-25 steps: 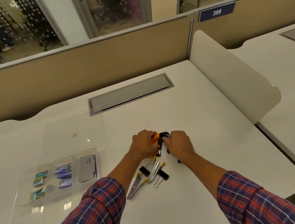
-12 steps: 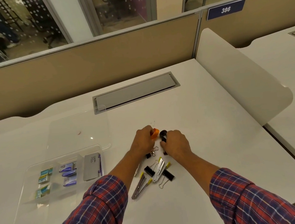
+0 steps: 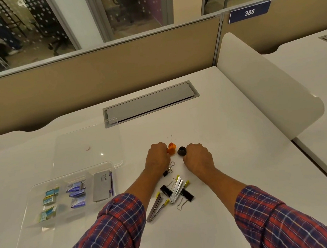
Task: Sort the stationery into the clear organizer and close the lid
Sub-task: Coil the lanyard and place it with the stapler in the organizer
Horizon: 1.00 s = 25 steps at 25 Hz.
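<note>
My left hand [image 3: 157,159] is closed around an orange item [image 3: 171,148] whose end sticks out past the knuckles. My right hand [image 3: 198,157] is closed on a small black item [image 3: 181,151]; what either item is I cannot tell. Between the wrists lies a small binder clip [image 3: 169,170]. Nearer me lie two silver staple removers [image 3: 176,191] [image 3: 155,208] with yellow tips and black binder clips [image 3: 188,196]. The clear organizer [image 3: 37,221] sits at the left with its lid [image 3: 88,147] open behind it. It holds small staple boxes [image 3: 77,195] and a grey case [image 3: 102,185].
A grey cable hatch [image 3: 149,103] is set into the white desk [image 3: 230,157] beyond the hands. A tan partition [image 3: 96,74] runs along the back and a white divider panel [image 3: 269,88] stands at the right edge.
The two hands, which were pressed together over the orange and black items, have pulled slightly apart, each keeping one item. The camera view has shifted a little.
</note>
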Each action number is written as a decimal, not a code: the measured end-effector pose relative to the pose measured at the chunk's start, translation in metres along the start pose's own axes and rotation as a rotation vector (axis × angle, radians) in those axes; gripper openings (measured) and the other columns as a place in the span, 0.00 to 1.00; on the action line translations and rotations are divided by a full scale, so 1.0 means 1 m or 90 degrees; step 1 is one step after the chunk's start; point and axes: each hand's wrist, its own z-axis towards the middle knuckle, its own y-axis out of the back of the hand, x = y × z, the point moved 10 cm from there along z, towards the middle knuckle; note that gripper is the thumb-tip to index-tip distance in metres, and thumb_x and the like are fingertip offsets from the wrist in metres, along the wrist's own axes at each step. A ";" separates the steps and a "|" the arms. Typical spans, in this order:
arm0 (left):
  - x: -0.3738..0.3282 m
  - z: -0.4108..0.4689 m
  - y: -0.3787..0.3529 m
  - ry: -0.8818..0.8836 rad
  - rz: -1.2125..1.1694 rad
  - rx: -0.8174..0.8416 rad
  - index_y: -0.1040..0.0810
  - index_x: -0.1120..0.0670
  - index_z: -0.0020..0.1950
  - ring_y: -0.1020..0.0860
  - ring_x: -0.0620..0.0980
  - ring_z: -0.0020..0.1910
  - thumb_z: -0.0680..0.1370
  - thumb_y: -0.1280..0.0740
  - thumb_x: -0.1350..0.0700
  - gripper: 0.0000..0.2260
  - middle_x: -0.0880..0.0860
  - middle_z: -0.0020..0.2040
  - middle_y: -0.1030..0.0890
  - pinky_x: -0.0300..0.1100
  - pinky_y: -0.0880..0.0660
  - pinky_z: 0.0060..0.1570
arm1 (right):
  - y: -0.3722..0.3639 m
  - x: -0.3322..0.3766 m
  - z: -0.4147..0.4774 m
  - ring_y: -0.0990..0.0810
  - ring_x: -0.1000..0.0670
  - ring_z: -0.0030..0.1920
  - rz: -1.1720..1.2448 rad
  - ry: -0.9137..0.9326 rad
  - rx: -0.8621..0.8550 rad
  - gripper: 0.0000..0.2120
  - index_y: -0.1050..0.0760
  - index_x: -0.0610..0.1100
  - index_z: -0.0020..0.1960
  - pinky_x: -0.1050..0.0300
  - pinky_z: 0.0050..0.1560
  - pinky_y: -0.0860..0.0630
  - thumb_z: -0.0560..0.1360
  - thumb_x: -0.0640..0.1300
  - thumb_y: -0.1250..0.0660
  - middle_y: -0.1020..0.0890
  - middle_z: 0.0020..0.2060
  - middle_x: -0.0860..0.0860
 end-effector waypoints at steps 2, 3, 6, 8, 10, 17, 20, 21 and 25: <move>-0.002 0.000 0.007 0.000 -0.018 -0.014 0.17 0.58 0.52 0.18 0.54 0.46 0.80 0.32 0.55 0.08 0.56 0.48 0.15 0.47 0.22 0.48 | 0.005 -0.009 0.000 0.25 0.48 0.36 0.038 -0.014 -0.003 0.04 0.22 0.42 0.48 0.59 0.31 0.35 0.77 0.42 0.35 0.23 0.38 0.47; -0.001 0.001 0.013 0.007 -0.057 -0.024 0.17 0.58 0.55 0.18 0.54 0.47 0.79 0.30 0.53 0.10 0.56 0.49 0.15 0.49 0.21 0.52 | 0.008 -0.013 0.000 0.24 0.48 0.35 0.057 -0.017 -0.007 0.05 0.22 0.42 0.46 0.59 0.29 0.36 0.78 0.42 0.35 0.24 0.37 0.48; 0.016 -0.002 0.029 0.071 -0.283 -0.053 0.18 0.58 0.62 0.20 0.52 0.50 0.78 0.28 0.51 0.16 0.54 0.55 0.16 0.46 0.23 0.53 | 0.019 -0.016 -0.002 0.25 0.49 0.32 0.114 -0.004 -0.038 0.07 0.22 0.41 0.43 0.59 0.28 0.36 0.78 0.41 0.35 0.23 0.34 0.49; 0.027 -0.009 0.036 0.106 -0.394 -0.061 0.21 0.58 0.67 0.22 0.51 0.53 0.79 0.28 0.51 0.19 0.54 0.60 0.19 0.46 0.25 0.56 | 0.030 -0.014 -0.005 0.26 0.51 0.30 0.152 0.006 -0.070 0.09 0.22 0.41 0.41 0.59 0.27 0.38 0.78 0.41 0.35 0.23 0.32 0.49; 0.036 -0.019 0.043 0.122 -0.484 -0.065 0.22 0.57 0.68 0.22 0.53 0.56 0.79 0.28 0.50 0.19 0.53 0.62 0.19 0.49 0.25 0.59 | 0.039 -0.008 -0.010 0.26 0.53 0.30 0.199 0.012 -0.096 0.08 0.21 0.41 0.41 0.60 0.27 0.38 0.78 0.41 0.34 0.22 0.32 0.49; 0.079 -0.059 0.092 0.091 -0.503 -0.144 0.20 0.54 0.63 0.19 0.53 0.55 0.79 0.28 0.49 0.15 0.50 0.56 0.17 0.43 0.25 0.51 | 0.059 0.051 -0.041 0.18 0.51 0.33 0.328 0.092 -0.139 0.05 0.18 0.41 0.44 0.49 0.39 0.18 0.78 0.41 0.30 0.17 0.33 0.51; 0.114 -0.089 0.120 0.103 -0.446 -0.193 0.20 0.56 0.65 0.19 0.52 0.55 0.79 0.28 0.48 0.18 0.53 0.58 0.17 0.46 0.24 0.55 | 0.054 0.098 -0.058 0.19 0.56 0.32 0.355 0.132 -0.128 0.06 0.19 0.47 0.41 0.51 0.39 0.17 0.76 0.41 0.29 0.20 0.30 0.60; 0.127 -0.100 0.131 0.107 -0.423 -0.211 0.20 0.56 0.65 0.19 0.53 0.54 0.79 0.29 0.48 0.19 0.54 0.58 0.16 0.48 0.23 0.57 | 0.050 0.117 -0.065 0.18 0.56 0.32 0.357 0.147 -0.118 0.07 0.20 0.50 0.40 0.52 0.39 0.17 0.76 0.41 0.29 0.20 0.31 0.61; 0.197 -0.152 0.178 0.148 -0.360 -0.272 0.18 0.57 0.64 0.17 0.54 0.54 0.78 0.27 0.48 0.19 0.55 0.57 0.15 0.53 0.20 0.60 | 0.027 0.205 -0.100 0.18 0.58 0.30 0.388 0.213 -0.060 0.14 0.25 0.57 0.35 0.66 0.33 0.20 0.74 0.40 0.28 0.20 0.29 0.62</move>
